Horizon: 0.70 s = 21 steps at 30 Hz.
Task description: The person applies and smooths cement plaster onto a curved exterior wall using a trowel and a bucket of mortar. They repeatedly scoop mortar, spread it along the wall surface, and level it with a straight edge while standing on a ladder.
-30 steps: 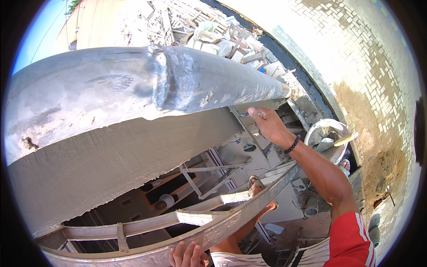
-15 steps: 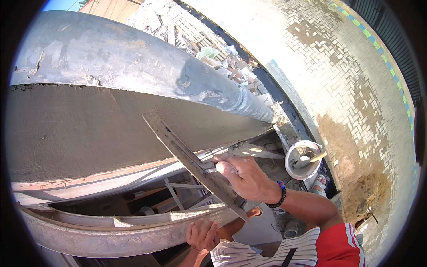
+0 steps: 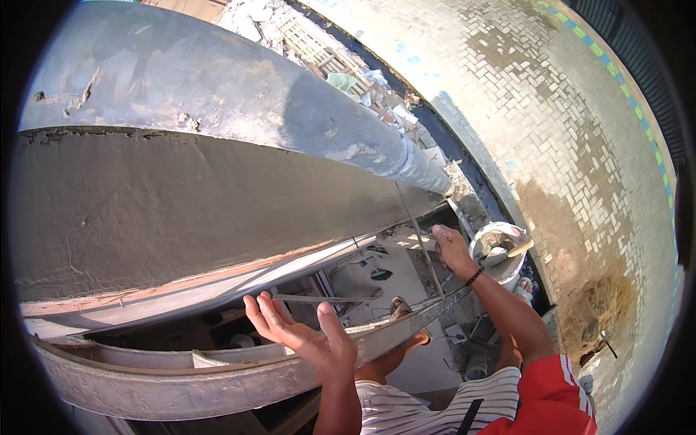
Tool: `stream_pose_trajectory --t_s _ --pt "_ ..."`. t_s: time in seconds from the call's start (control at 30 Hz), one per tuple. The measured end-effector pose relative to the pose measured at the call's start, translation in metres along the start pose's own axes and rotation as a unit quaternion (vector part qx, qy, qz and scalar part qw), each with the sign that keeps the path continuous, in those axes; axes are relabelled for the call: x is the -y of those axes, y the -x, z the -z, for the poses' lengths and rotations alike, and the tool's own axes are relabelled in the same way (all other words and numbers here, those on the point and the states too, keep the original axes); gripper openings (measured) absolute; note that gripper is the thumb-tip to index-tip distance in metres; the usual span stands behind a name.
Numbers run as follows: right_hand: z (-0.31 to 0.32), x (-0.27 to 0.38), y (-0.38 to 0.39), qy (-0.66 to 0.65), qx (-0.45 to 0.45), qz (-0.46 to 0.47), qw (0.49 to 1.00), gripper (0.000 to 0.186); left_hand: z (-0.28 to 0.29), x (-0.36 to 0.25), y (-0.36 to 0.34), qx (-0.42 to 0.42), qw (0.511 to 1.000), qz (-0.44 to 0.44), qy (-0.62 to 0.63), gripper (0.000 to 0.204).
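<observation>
In the head view my left hand (image 3: 319,337) is raised palm up over the curved rail of a pale, worn ladder (image 3: 138,380), its fingers spread and holding nothing. My right hand (image 3: 453,254) is closed on a long plastering float (image 3: 416,235), seen edge-on as a thin bar against the lower edge of the grey plastered band (image 3: 181,203). A thick grey pipe (image 3: 217,80) runs above the plaster. Just right of my right hand is a white bucket (image 3: 500,272) with mortar and a pale-handled tool.
Below the ladder are my sandalled foot (image 3: 399,308), dark openings and a lower floor (image 3: 384,283) with scattered items. Rubble and pallets (image 3: 319,47) lie beyond the pipe. A dark channel (image 3: 471,181) borders the paved ground (image 3: 580,145), where a dug patch (image 3: 602,312) shows at the right.
My left hand has let go of the ladder rail and lifted open. My right hand and float have moved up and right since half a second ago.
</observation>
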State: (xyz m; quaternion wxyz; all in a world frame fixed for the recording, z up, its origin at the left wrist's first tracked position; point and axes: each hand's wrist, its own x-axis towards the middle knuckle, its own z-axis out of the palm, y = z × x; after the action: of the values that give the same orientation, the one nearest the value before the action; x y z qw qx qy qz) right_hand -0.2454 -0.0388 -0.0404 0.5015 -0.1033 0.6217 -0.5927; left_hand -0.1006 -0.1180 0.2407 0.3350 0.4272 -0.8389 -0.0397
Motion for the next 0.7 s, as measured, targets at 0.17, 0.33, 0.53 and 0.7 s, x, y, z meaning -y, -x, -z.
stream_pose_trajectory --t_s 0.17,0.33,0.53,0.7 --pt "-0.014 -0.001 -0.068 -0.055 -0.002 -0.082 0.995 0.044 -0.009 0.003 -0.037 -0.088 0.995 -0.022 -0.039 0.082" --pt "-0.025 0.012 -0.092 -0.067 0.008 -0.088 0.994 0.041 -0.004 0.018 -0.055 -0.064 0.982 -0.088 -0.156 0.078" --pt "-0.048 0.095 -0.041 0.006 0.057 0.018 0.998 0.045 -0.009 0.022 -0.056 -0.075 0.985 -0.094 -0.123 0.085" --pt "-0.062 0.175 0.026 0.018 0.102 0.115 0.988 0.048 -0.016 0.028 -0.059 -0.086 0.986 -0.095 -0.109 0.096"
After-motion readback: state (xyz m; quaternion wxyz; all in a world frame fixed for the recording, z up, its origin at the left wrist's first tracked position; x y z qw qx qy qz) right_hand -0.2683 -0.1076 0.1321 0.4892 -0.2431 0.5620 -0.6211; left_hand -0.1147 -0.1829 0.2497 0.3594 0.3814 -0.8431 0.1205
